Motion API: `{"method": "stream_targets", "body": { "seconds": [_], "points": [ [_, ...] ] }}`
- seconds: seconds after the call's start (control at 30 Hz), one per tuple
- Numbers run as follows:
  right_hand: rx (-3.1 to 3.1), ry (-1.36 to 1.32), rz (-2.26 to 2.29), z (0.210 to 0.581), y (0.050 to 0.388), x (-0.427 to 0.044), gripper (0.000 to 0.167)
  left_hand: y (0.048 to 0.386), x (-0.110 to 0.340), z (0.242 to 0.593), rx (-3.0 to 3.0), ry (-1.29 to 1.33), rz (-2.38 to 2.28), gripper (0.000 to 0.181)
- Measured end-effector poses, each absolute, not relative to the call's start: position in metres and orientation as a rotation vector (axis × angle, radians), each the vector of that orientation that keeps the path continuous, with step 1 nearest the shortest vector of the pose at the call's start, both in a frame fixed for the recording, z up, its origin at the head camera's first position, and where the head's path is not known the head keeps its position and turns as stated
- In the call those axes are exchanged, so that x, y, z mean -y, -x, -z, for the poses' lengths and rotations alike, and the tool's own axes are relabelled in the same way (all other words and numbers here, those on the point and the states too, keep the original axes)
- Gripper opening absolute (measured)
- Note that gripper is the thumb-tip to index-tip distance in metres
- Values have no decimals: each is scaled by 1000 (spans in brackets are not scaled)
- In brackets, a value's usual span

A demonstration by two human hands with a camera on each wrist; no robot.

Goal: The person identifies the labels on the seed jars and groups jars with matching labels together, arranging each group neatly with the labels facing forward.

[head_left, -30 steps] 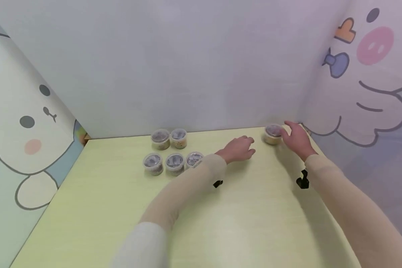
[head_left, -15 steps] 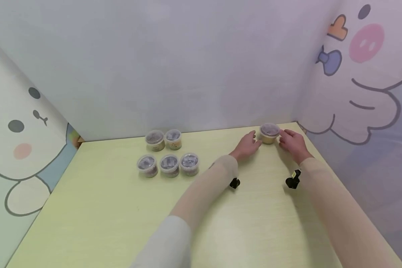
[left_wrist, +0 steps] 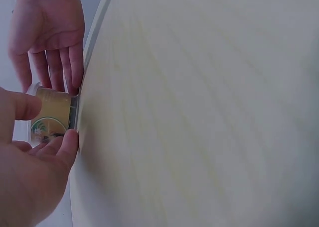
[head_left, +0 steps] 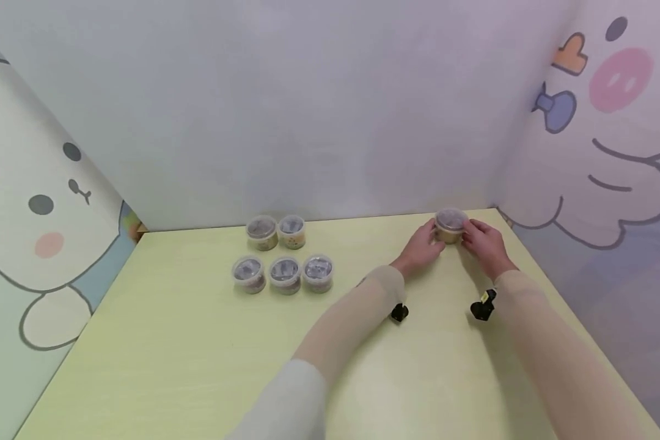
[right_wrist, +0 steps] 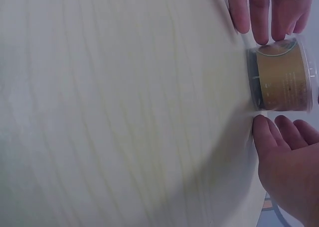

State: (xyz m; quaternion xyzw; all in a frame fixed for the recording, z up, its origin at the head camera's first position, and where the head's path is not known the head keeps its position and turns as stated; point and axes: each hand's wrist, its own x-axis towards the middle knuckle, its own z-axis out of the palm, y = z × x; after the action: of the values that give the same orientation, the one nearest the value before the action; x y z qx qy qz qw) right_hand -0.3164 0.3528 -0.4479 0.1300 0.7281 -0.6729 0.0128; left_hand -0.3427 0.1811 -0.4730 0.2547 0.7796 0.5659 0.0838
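At the back right of the table, a clear-lidded plastic tub [head_left: 450,234] with a tan label stands upright between both hands. My left hand [head_left: 420,249] is at its left side. In the left wrist view, the left thumb [left_wrist: 27,106] lies against the tub's side, and the fingers curl round its lower part. On the right side, my right hand [head_left: 485,245] is close to the tub, its thumb by the lid. Its fingers [right_wrist: 269,135] extend beside the tub in the right wrist view; whether they touch it I cannot tell.
Several similar lidded tubs stand left of centre: two at the back [head_left: 262,233] [head_left: 292,232] and three in a front row, including a middle tub [head_left: 285,275]. A pale backdrop [head_left: 330,122] rises behind the yellow-green table [head_left: 198,366], with printed cartoon panels on both sides.
My left hand has moved right from mid-table to the tub's left side. The right hand has come lower beside the tub. The tub stays in about the same place.
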Motion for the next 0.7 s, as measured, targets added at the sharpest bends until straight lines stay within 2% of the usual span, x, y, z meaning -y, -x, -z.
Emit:
{"method": "stream_targets", "body": {
  "seconds": [0.23, 0.7],
  "points": [
    [-2269, -397, 2120, 448, 316, -351, 67, 337, -183, 469, -2358, -772, -1669, 69],
    [-2317, -460, 2075, 449, 314, -343, 67, 336, -182, 470, -2362, -754, -1695, 68]
  ]
}}
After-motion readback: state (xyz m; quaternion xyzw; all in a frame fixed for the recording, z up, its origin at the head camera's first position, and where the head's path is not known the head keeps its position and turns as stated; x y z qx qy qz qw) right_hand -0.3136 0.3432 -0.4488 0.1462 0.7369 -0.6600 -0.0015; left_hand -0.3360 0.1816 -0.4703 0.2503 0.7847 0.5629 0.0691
